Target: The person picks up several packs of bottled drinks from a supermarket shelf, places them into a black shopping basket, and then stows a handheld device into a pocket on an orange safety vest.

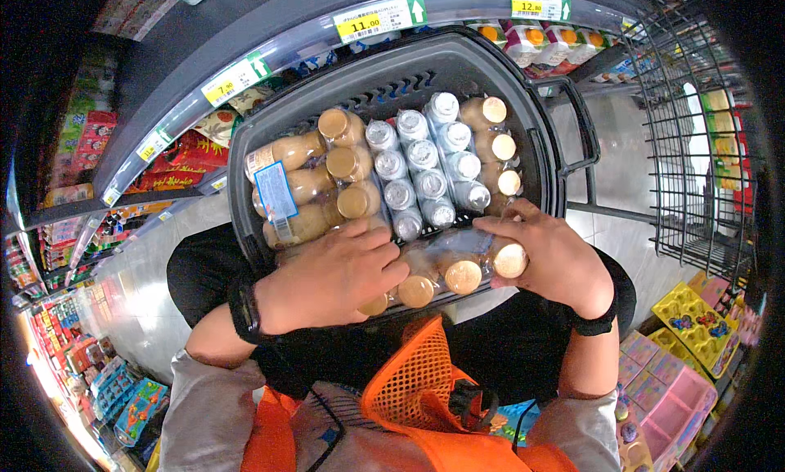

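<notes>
A dark grey plastic shopping basket (392,86) lies before me, filled with shrink-wrapped small bottles. Silver-capped bottles (422,154) stand upright in rows in the middle. Gold-capped bottles with tan contents (349,162) are at the basket's left, some lying on their sides, and more stand along its right wall. Along the near rim is a wrapped row of gold-capped bottles (463,277). My right hand (546,257) grips this row's right end, thumb and fingers around the last bottle. My left hand (334,270) rests over its left end with fingers curled; whether it grips is unclear.
A store shelf with price tags (380,19) curves behind the basket, holding cartons (546,40) and red bags (178,162). A black wire rack (687,141) stands at the right. Yellow (696,325) and pink trays (674,411) lie at lower right, coloured packs (138,411) at lower left.
</notes>
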{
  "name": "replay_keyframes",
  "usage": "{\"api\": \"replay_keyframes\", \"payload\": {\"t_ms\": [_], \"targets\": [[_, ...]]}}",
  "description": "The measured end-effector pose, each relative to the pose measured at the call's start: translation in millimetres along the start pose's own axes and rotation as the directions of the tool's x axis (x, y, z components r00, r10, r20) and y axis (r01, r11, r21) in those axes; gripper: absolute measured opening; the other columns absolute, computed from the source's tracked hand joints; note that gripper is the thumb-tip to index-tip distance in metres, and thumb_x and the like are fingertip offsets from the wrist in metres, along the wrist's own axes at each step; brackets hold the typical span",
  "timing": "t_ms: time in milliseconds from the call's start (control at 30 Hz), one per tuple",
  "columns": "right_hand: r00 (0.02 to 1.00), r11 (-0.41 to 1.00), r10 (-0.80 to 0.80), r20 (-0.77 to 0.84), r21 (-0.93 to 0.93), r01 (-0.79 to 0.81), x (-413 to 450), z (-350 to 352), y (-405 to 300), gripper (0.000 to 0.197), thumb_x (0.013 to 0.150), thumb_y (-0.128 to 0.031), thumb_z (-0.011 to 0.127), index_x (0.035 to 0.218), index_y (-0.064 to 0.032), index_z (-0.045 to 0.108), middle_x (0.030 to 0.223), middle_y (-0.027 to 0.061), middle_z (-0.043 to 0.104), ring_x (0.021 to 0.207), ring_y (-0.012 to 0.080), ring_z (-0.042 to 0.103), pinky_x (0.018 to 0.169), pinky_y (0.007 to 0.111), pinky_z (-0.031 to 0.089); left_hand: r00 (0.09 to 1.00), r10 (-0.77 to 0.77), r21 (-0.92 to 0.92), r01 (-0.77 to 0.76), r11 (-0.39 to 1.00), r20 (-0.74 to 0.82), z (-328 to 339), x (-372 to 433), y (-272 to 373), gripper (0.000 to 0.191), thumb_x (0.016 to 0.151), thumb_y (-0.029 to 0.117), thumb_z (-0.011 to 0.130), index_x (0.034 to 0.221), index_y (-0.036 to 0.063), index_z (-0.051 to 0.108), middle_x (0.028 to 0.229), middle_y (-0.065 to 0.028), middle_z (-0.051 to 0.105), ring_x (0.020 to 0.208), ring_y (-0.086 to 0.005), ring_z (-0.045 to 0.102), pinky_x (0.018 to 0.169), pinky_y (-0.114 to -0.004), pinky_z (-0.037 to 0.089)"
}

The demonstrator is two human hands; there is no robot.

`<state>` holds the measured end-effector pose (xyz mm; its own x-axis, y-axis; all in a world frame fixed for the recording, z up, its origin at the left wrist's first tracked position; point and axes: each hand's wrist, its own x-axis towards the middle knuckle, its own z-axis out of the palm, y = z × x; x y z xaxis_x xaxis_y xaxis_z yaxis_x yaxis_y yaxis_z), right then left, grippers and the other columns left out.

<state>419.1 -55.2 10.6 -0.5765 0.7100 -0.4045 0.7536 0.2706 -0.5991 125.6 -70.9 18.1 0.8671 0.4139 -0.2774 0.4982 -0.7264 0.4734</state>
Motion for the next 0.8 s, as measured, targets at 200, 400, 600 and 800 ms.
{"api": "replay_keyframes", "payload": {"t_ms": [200,400,600,800], "targets": [[0.991,0.998,0.029,0.134,-0.066,-0.020,16.0,16.4,2.4,0.071,0.067,-0.015,0.084,0.133,-0.0132,0.057,0.119,0.0192,0.060,0.105,0.0398,0.061,0.087,0.045,0.051,0.999,-0.011,-0.015,0.012,1.000,0.044,0.5,-6.8,-4.8,0.045,0.064,0.025,0.080,0.099,0.0096,0.056,0.098,-0.0053,0.054,0.104,-0.0238,0.052,0.091,-0.038,0.040],[0.989,0.977,0.123,0.083,-0.185,-0.106,20.0,17.9,0.8,0.072,0.063,-0.014,0.084,0.131,-0.0131,0.059,0.109,0.0168,0.067,0.102,0.0361,0.063,0.087,0.043,0.051,0.980,-0.049,0.029,0.055,0.998,-0.194,31.6,4.8,-4.2,0.020,0.073,0.016,0.067,0.089,0.0071,0.058,0.101,-0.0085,0.051,0.104,-0.0258,0.051,0.088,-0.036,0.042],[0.954,0.938,0.255,0.157,-0.280,-0.204,27.3,15.8,-3.3,0.072,0.064,-0.016,0.085,0.131,-0.0127,0.059,0.113,0.0167,0.067,0.105,0.0356,0.063,0.089,0.043,0.050,0.988,-0.076,0.187,0.100,0.977,-0.132,44.7,11.7,-5.2,0.029,0.070,0.023,0.074,0.088,0.0053,0.059,0.107,-0.0073,0.051,0.108,-0.0239,0.049,0.091,-0.036,0.040],[0.989,0.993,0.016,0.147,-0.121,0.002,28.3,25.7,21.6,0.077,0.064,-0.023,0.087,0.133,-0.0086,0.056,0.107,0.0202,0.067,0.102,0.0400,0.062,0.091,0.045,0.048,0.996,-0.083,0.133,0.088,0.987,-0.045,35.6,4.4,-13.5,0.053,0.057,0.032,0.085,0.098,0.0058,0.063,0.112,-0.0044,0.051,0.114,-0.0217,0.045,0.095,-0.039,0.034]]}}
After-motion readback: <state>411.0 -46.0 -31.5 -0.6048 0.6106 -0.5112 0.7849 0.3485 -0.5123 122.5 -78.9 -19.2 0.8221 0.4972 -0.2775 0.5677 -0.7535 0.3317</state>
